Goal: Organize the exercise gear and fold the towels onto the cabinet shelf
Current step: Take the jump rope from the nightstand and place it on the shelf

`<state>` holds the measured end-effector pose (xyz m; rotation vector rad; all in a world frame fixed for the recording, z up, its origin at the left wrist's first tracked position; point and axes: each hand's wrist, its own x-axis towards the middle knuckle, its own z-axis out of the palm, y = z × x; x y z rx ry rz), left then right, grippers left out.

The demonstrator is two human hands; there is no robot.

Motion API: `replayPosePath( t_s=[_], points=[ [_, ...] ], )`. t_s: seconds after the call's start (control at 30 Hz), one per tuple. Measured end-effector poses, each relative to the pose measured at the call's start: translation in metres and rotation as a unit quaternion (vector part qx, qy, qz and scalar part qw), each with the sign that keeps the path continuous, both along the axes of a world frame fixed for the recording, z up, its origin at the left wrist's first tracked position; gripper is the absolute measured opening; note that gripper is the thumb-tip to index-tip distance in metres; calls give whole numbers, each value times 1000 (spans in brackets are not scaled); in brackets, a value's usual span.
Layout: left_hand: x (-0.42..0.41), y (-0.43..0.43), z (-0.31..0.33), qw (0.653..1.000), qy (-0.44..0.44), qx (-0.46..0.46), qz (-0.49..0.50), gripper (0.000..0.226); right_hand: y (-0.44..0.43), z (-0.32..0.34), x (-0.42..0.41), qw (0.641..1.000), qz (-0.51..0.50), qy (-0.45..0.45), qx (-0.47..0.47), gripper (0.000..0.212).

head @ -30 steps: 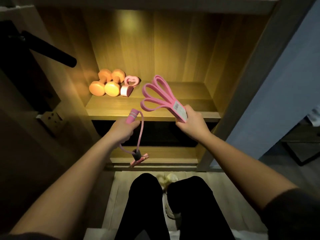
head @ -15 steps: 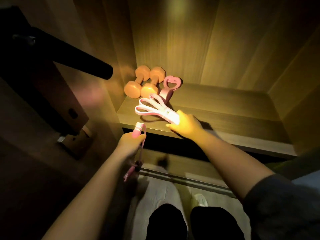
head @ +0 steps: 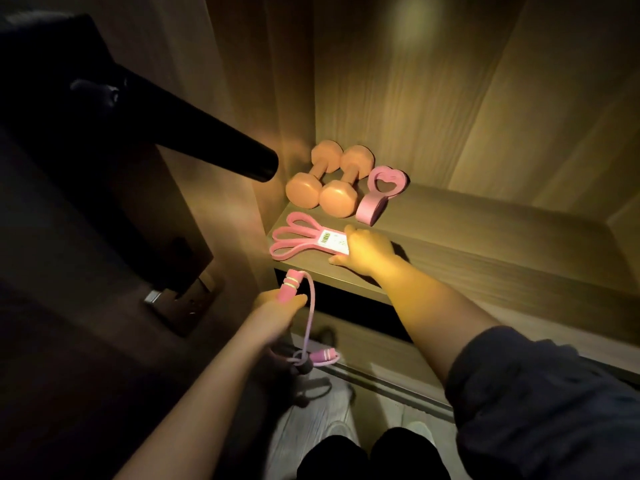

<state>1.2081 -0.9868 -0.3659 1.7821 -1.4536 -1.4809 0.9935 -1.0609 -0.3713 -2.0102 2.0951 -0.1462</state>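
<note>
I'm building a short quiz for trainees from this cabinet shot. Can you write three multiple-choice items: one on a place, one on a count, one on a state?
1. Where does the pink band lie?
A. on the floor
B. in a basket
C. on the shelf, near its front edge

2. How many orange dumbbells lie at the shelf's back left?
A. one
B. two
C. four

3. What is the left hand doing?
A. gripping a pink rope handle
B. hanging open
C. pressing on the shelf

Answers:
1. C, the band lies flat on the shelf in front of the dumbbells.
2. B, two dumbbells lie side by side.
3. A, its fingers curl round the handle, with the rope dangling below.
</note>
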Motion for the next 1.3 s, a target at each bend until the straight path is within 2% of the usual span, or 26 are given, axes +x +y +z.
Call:
replayPosePath(
  t_s=[0.17,0.4,0.53,0.63,0.93,1.1,1.17,1.3],
  points=[
    [-5,-2,1,1000,6,10,6,16,-14,4,9,1000,-3,19,-7,65],
    [-7,-6,-5,1000,-11,19,14,20,-6,4,-14,1000,12,-28,-7,60],
    [-10,-7,-5,999,-8,23,23,21,9,0,-37,1000,-17,11,-16,61],
    [-13,-7,-3,1000,-7,12,14,21,11,-2,-38,999,-22,23,-36,51],
    [-10,-9,4,1000,2,3,26,18,6,-5,-25,997,-32,-34,-55,48],
    [-11,-8,11,999,7,3,33,18,12,-5,-26,997,-28,-51,-58,65],
    [-9,-3,16,1000,10,0,23,18,24,-6,-22,993,-18,-62,-95,68],
    [-6,16,31,1000,11,-23,-18,21,66,-9,-12,975,-12,-137,-173,58]
  ],
)
